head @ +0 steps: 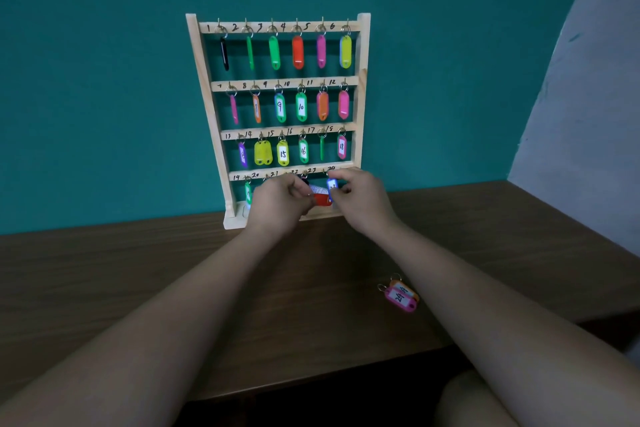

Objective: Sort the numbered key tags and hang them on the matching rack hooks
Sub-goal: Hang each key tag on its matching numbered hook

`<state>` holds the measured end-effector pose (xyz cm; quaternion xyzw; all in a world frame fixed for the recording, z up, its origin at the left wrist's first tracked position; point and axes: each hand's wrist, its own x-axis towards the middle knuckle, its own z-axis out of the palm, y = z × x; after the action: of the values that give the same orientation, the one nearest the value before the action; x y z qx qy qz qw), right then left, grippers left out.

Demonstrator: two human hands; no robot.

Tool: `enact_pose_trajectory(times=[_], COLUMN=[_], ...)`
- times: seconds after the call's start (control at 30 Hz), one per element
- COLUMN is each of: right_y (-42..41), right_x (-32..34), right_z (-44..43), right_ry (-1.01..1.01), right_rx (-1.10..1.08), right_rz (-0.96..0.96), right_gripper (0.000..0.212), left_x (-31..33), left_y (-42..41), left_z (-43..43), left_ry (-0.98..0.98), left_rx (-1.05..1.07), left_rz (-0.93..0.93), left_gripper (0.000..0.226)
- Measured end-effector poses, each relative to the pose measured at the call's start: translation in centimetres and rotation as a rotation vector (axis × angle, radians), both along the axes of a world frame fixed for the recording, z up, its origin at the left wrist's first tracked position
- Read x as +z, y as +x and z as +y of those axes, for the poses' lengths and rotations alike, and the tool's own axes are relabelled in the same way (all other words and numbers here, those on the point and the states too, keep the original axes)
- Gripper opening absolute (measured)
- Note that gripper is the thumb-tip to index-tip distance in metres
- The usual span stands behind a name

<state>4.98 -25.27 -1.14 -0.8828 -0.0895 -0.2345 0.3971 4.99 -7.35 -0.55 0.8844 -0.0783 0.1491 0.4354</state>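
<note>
Pinching blue tag (pixel 331 188) with right hand (pixel 360 199); left hand (pixel 280 200) pinches red tag (pixel 321 198).

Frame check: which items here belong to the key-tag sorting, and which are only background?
Job: wooden rack; blue tag pinched by right hand; red tag pinched by left hand; pink tag 24 and orange tag under it, not yet hung.
Background: table; teal wall; grey wall.

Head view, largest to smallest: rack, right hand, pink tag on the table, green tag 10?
1. Rack.
2. Right hand.
3. Pink tag and green tag 10 look alike; the pink one lies nearer the camera, so unranked.
</note>
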Motion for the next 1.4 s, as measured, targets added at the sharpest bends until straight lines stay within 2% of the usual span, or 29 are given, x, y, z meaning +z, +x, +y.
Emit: enact_pose_trajectory(times=[0.4,0.63,0.87,1.0,1.13,1.23,1.33,1.4], right_y=[2.3,2.8,3.3,2.7,1.5,0.8,0.1,-0.3], right_x=[0.4,0.5,0.3,0.3,0.5,0.7,0.6,0.3], right_z=[2.4,2.5,2.3,2.2,2.3,2.6,2.6,2.4], right_ry=[-0.209,-0.255,-0.274,-0.271,-0.257,-0.147,-0.193,-0.262], right_rx=[-0.104,-0.127,-0.143,-0.127,-0.115,-0.008,0.141,0.186], right_rz=[-0.048,-0.017,0.108,0.079,-0.092,-0.085,-0.079,-0.07], right_gripper=[0.047,0.03,0.046,0.045,0.027,0.016,0.015,0.024], left_x=[-0.2,-0.2,-0.1,-0.2,-0.1,0.1,0.4,0.6], left_y=[0.5,0.4,0.4,0.7,1.1,0.9,0.3,0.0], left_z=[0.7,0.7,0.9,1.2,1.2,1.2,1.2,1.2], left_ry=[0.064,0.072,0.036,-0.014,-0.126,-0.197,-0.38,-0.521], left_rx=[0.001,-0.002,0.0,0.019,-0.004,-0.013,0.001,0.011], left_rz=[-0.074,-0.057,0.004,0.061,0.108,0.141,0.206,0.292], left_gripper=[0.01,0.01,0.01,0.01,0.007,0.004,0.002,0.004])
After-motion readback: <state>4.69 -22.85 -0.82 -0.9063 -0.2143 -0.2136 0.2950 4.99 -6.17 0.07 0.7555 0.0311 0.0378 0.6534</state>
